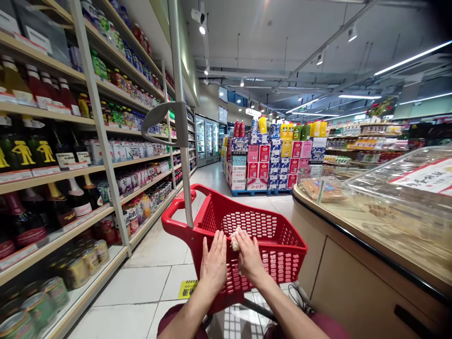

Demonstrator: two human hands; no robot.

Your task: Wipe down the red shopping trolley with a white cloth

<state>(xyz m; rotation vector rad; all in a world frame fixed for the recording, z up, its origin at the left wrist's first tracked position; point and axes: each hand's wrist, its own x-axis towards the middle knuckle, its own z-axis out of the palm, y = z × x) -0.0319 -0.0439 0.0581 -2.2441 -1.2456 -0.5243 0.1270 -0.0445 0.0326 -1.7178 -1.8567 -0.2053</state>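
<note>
A red plastic shopping cart basket [289, 241] with perforated walls stands right in front of me, a grey metal pole [181, 179] rising at its left end. My left hand [214, 261] lies flat against the near side wall, fingers stretched upward and holding nothing. Beside it, my right hand [250, 254] presses a crumpled whitish cloth [236, 239] onto the upper rim of that wall. Part of the cloth is hidden under the fingers. The inside of the basket is partly visible over the rim.
Shelves of bottles and cans [116, 188] line the left side. A counter [339, 263] with clear covers stands close on the right. Stacked drink boxes [261, 165] sit on a blue pallet ahead. A yellow floor sticker [187, 289] lies below the cart's left end.
</note>
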